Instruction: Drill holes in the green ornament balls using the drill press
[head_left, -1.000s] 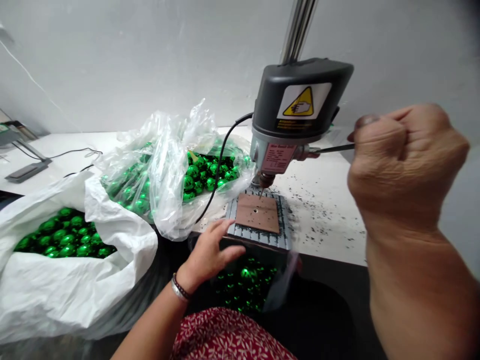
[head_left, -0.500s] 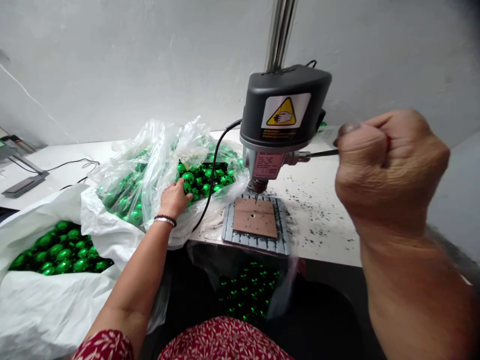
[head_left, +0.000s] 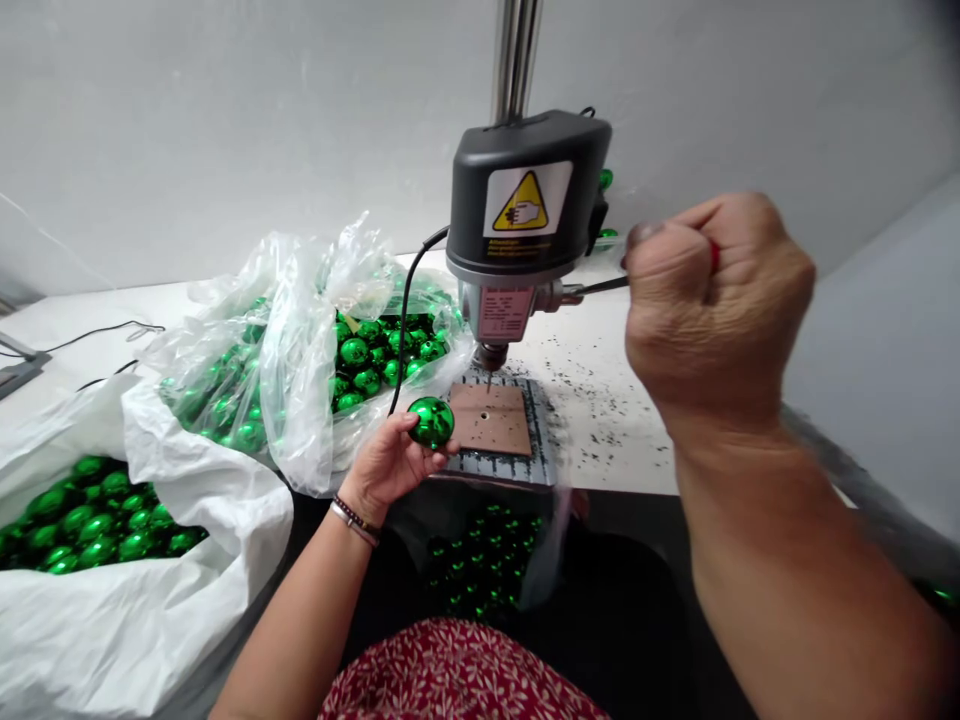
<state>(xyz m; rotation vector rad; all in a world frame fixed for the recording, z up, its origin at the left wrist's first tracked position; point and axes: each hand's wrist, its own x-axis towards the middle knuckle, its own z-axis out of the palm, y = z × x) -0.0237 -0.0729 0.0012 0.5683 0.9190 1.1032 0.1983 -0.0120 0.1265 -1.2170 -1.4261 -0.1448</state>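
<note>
Gripping a shiny green ball ornament (head_left: 431, 422) between thumb and fingers, a worker's left hand (head_left: 396, 462) hovers beside the brown square board (head_left: 491, 418) on the slotted metal base (head_left: 510, 467) of a mini bench drill (head_left: 529, 195). The right hand (head_left: 716, 310), closed in a fist around the drill's feed lever (head_left: 606, 285), is raised to the right of the machine. The drill bit (head_left: 490, 382) points down above the board, near its small hole. Dark shavings (head_left: 619, 415) litter the white table (head_left: 585, 370). To the left, green ornaments fill a clear plastic bag (head_left: 292, 370) and an open white sack (head_left: 142, 610).
</note>
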